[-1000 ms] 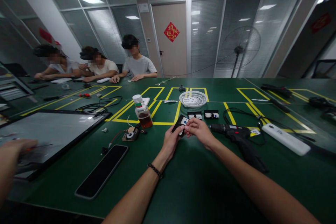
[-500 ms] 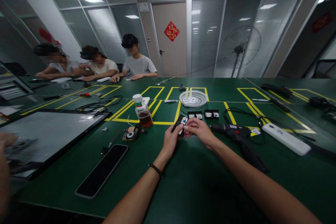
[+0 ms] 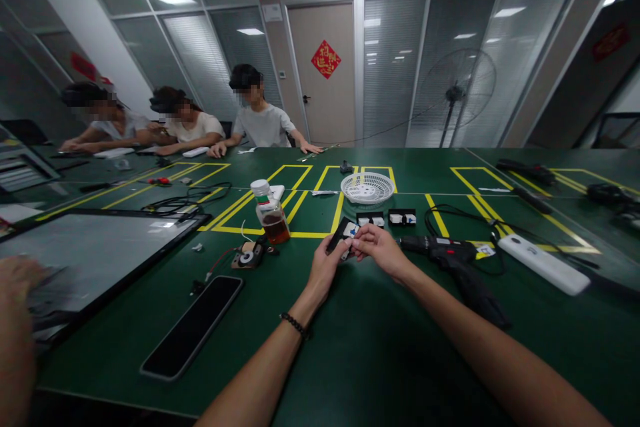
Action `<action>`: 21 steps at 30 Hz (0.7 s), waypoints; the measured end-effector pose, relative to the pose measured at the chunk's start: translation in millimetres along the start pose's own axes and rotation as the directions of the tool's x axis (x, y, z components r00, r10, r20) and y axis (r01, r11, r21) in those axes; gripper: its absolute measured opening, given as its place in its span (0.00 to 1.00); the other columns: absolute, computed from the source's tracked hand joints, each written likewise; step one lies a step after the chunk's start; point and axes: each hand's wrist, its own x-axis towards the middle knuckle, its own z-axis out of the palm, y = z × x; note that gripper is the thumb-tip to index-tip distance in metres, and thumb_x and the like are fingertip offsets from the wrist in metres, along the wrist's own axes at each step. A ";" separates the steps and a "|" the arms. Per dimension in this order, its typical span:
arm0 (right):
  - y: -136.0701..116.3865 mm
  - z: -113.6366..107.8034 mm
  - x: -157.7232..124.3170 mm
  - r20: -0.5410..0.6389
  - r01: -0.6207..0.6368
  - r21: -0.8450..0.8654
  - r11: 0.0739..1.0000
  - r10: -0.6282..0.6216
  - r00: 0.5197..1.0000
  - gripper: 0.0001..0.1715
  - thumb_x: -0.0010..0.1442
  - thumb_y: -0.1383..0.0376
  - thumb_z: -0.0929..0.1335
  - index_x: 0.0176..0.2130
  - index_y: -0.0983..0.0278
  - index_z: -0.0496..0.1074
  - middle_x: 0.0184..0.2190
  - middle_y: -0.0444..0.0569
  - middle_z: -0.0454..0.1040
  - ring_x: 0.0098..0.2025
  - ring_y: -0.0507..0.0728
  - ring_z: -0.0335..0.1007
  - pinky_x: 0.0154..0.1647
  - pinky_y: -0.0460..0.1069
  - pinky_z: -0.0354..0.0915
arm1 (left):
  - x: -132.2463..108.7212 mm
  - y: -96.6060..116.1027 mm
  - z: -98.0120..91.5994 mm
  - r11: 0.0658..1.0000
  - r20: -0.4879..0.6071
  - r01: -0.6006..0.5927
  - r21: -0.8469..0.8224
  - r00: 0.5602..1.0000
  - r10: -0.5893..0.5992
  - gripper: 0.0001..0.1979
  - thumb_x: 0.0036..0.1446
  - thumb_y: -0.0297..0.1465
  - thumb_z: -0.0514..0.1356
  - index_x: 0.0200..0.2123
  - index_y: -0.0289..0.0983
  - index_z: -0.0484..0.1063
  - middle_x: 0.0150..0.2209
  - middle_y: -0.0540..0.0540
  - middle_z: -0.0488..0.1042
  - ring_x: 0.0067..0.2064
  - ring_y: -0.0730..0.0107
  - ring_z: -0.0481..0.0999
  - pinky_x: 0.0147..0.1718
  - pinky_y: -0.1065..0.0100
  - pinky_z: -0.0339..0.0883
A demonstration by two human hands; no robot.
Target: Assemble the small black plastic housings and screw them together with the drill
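Note:
My left hand point(image 3: 324, 265) is closed on the edge of a small black holder point(image 3: 339, 235) with a white and blue insert point(image 3: 351, 229). It is held a little above the green table. Against the right side of the same piece, my right hand point(image 3: 377, 247) pinches with thumb and forefinger; what lies between those fingertips is too small to make out. Just beyond my hands stand two similar black pieces with white inserts, one left point(image 3: 371, 219) and one right point(image 3: 403, 217).
A cordless drill point(image 3: 457, 260) and a white bar-shaped device point(image 3: 544, 265) lie to the right. On the left are a phone point(image 3: 193, 328), a bottle of brown liquid point(image 3: 271, 217) and a framed panel point(image 3: 125, 240) with another person's hand point(image 3: 20, 280) over it. A white basket point(image 3: 367, 188) sits ahead.
My hands stay almost in place around the black holder. Across the table, a person's arm has stretched out to the right. The other person's hand at left has moved further into view.

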 end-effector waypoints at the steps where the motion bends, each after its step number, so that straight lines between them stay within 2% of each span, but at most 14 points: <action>1: 0.5 0.0 0.6 0.001 0.001 -0.007 1.000 -0.001 1.000 0.18 0.51 0.56 0.74 0.36 0.63 0.68 0.26 0.43 0.73 0.28 0.53 0.71 0.31 0.50 0.69 | 0.0 -1.4 1.2 1.000 0.002 0.005 -0.017 1.000 -0.005 0.24 0.47 0.41 0.67 0.45 0.33 0.75 0.37 0.42 0.77 0.34 0.68 0.74 0.33 0.70 0.65; 5: -0.5 0.4 2.3 0.010 0.011 -0.016 1.000 -0.011 1.000 0.19 0.50 0.56 0.74 0.37 0.63 0.68 0.27 0.44 0.73 0.28 0.53 0.71 0.31 0.49 0.69 | 0.7 -5.8 4.7 0.996 0.016 0.035 -0.086 0.999 -0.034 0.23 0.48 0.42 0.66 0.43 0.32 0.75 0.38 0.40 0.77 0.35 0.66 0.75 0.35 0.68 0.66; 8: -0.6 -2.8 4.3 0.023 0.013 -0.036 0.999 -0.013 1.000 0.20 0.51 0.56 0.74 0.40 0.63 0.69 0.31 0.46 0.74 0.32 0.54 0.72 0.32 0.49 0.69 | 3.3 -5.9 2.6 0.992 -0.015 0.038 -0.122 0.999 -0.040 0.22 0.49 0.42 0.65 0.43 0.31 0.76 0.37 0.41 0.77 0.35 0.66 0.75 0.35 0.67 0.68; 11: 5.5 -9.6 5.5 -0.026 0.057 -0.201 0.978 -0.063 0.998 0.18 0.54 0.57 0.72 0.42 0.63 0.70 0.34 0.47 0.73 0.35 0.56 0.71 0.33 0.50 0.68 | 7.9 -3.8 -3.7 0.984 -0.086 0.027 -0.174 0.995 -0.042 0.22 0.49 0.41 0.65 0.44 0.32 0.76 0.40 0.41 0.77 0.38 0.65 0.75 0.37 0.66 0.70; 13: 14.2 -13.5 3.8 -0.053 0.109 -0.443 0.890 -0.147 0.988 0.14 0.57 0.59 0.70 0.42 0.63 0.71 0.35 0.48 0.72 0.37 0.56 0.70 0.37 0.51 0.67 | 10.7 -2.6 -7.8 0.976 -0.124 0.029 -0.215 0.991 -0.056 0.23 0.49 0.41 0.66 0.44 0.32 0.76 0.42 0.40 0.76 0.40 0.64 0.75 0.39 0.64 0.71; 16: 29.7 -15.1 -1.8 0.022 0.169 -0.764 0.623 -0.237 0.971 0.10 0.59 0.65 0.69 0.43 0.63 0.73 0.39 0.51 0.71 0.43 0.58 0.67 0.46 0.54 0.63 | 12.1 -2.4 -10.3 0.971 -0.132 0.041 -0.236 0.989 -0.074 0.23 0.48 0.41 0.66 0.44 0.31 0.75 0.44 0.39 0.76 0.41 0.63 0.75 0.40 0.63 0.71; 18: 37.9 -13.6 -4.9 0.084 0.196 -0.856 0.479 -0.245 0.966 0.10 0.60 0.67 0.69 0.43 0.63 0.73 0.41 0.52 0.70 0.46 0.60 0.65 0.49 0.55 0.61 | 11.0 -2.9 -9.1 0.973 -0.120 0.043 -0.225 0.990 -0.072 0.23 0.49 0.41 0.66 0.45 0.32 0.75 0.44 0.39 0.76 0.41 0.64 0.75 0.39 0.63 0.71; 21: 43.1 -11.4 -5.8 0.129 0.216 -0.902 0.375 -0.244 0.961 0.05 0.62 0.69 0.66 0.39 0.63 0.72 0.40 0.51 0.69 0.45 0.59 0.64 0.49 0.54 0.59 | 7.9 -3.1 -5.2 0.977 -0.109 0.043 -0.207 0.992 -0.066 0.23 0.48 0.41 0.66 0.44 0.33 0.75 0.43 0.40 0.76 0.40 0.64 0.75 0.38 0.64 0.72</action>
